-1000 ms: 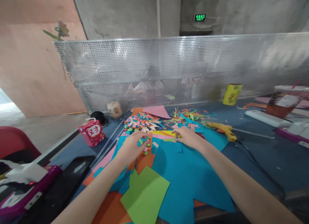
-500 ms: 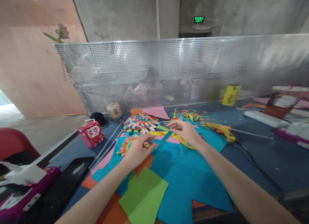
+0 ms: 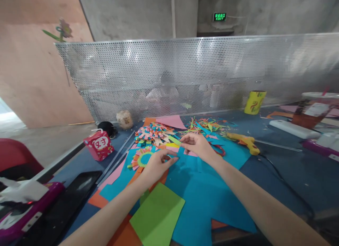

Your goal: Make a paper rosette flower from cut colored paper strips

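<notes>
A short blue strip (image 3: pixel 181 150), looking like paper or felt, spans the small gap between my hands and is hard to tell from the blue sheet behind it. My right hand (image 3: pixel 197 146) pinches its upper end between thumb and forefinger. The fingertips of my left hand (image 3: pixel 160 164) close on the lower end. Left of the strip lies a fringed ring (image 3: pixel 137 157) in pink, orange and green, partly covered by my left hand. Behind it sits a fuller multicoloured fringed piece (image 3: pixel 152 132). Red-handled scissors (image 3: pixel 220 150) lie beyond my right wrist, partly hidden.
Blue sheet (image 3: pixel 212 193) and green sheet (image 3: pixel 159 214) spread below my hands. A yellow glue gun (image 3: pixel 245 142) with a black cord rests at right. Thin scraps (image 3: pixel 206 125) are heaped behind. A red carton (image 3: pixel 99 145) and dark phone-like slab (image 3: pixel 76 189) are left; a perforated screen (image 3: pixel 132 73) closes the back.
My hands have come closer together, and less of the blue strip shows between them. The long yellow curve beside my right hand is mostly gone from sight; red scissor handles show there.
</notes>
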A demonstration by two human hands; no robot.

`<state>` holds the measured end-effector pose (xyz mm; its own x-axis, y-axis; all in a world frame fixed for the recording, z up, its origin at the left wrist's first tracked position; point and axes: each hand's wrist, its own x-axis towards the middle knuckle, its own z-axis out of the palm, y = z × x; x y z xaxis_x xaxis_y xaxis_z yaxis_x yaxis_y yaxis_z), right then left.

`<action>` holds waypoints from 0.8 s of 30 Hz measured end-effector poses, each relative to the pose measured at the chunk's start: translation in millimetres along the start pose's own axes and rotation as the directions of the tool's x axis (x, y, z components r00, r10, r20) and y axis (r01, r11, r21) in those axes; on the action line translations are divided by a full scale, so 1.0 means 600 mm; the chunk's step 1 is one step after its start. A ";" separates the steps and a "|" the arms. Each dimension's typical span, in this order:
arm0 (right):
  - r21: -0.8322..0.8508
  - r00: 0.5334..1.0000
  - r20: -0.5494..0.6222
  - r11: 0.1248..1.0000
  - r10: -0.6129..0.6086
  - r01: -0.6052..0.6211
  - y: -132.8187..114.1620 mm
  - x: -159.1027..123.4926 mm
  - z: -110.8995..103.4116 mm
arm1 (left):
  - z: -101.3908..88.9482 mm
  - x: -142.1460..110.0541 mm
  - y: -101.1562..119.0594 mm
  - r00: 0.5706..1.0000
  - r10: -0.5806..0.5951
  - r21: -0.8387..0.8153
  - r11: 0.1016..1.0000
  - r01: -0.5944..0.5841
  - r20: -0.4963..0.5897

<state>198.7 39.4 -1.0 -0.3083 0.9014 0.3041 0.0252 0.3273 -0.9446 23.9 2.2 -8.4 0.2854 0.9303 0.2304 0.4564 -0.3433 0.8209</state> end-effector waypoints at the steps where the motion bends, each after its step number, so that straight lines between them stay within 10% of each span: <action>1: 0.018 1.000 -0.001 1.000 0.005 -0.005 0.001 0.000 0.001 | 0.000 0.000 0.000 1.000 -0.001 -0.008 1.000 0.001 0.004; 8: -0.186 1.000 -0.002 0.982 0.009 -0.009 0.009 0.001 -0.003 | -0.001 0.001 -0.001 0.995 -0.083 -0.259 0.961 0.094 0.053; 17: -0.740 0.980 -0.194 0.661 -0.036 -0.122 -0.002 -0.003 -0.054 | -0.022 -0.001 -0.027 0.985 -0.169 -0.314 0.937 0.151 -0.032; 21: -0.772 0.860 -0.510 0.456 -0.028 -0.443 -0.011 -0.009 -0.106 | -0.026 -0.003 -0.030 0.976 -0.208 -0.298 0.937 0.180 -0.065; 24: -0.603 0.635 -0.772 0.289 0.022 -0.744 0.000 -0.014 -0.155 | -0.028 -0.005 -0.024 0.975 -0.209 -0.298 0.938 0.177 -0.079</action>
<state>289.5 58.2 8.1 0.5393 0.7984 0.2678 0.8100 -0.4048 -0.4244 2.2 6.6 -12.4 0.1168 0.9887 0.0944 0.2275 -0.1192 0.9665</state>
